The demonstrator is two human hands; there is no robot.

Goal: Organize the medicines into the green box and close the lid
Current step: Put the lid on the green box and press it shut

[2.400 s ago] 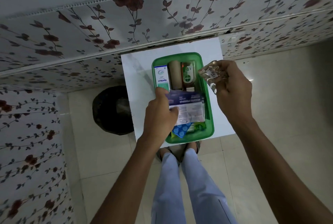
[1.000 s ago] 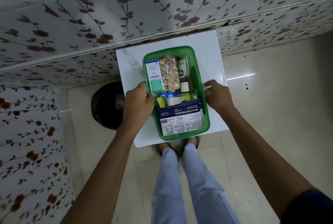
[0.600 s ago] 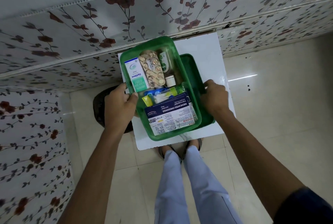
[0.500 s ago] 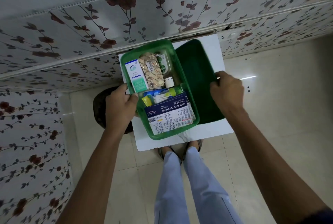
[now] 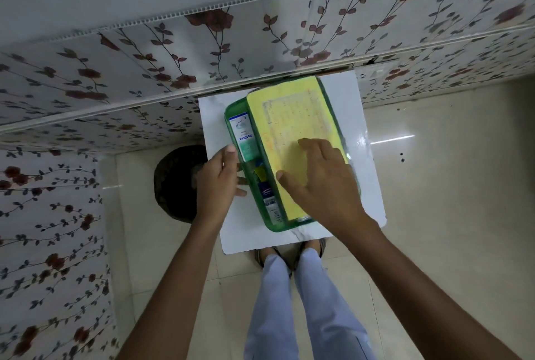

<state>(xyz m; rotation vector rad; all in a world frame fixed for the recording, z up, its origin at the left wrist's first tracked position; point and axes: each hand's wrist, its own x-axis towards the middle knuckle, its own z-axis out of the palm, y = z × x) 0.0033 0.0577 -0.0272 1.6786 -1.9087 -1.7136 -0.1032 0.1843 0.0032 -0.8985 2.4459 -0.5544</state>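
The green box (image 5: 233, 130) stands on a small white table (image 5: 351, 104). Its lid (image 5: 292, 116), green with a big yellow label on top, lies over the box's right part and leaves a strip open along the left. In that strip I see a white and green carton (image 5: 244, 139), a yellow packet and the edge of a dressings packet (image 5: 269, 200). My left hand (image 5: 220, 180) grips the box's left wall. My right hand (image 5: 321, 183) rests palm down on the lid, fingers spread.
A floral-patterned wall (image 5: 202, 49) runs right behind the table and down the left side. A dark round object (image 5: 176, 183) sits on the tiled floor left of the table. My legs and feet (image 5: 289, 252) stand at the table's front edge.
My right hand pulled the lid out from under the box, turned it label side up and laid it over the box. My left hand kept hold of the box's left side.
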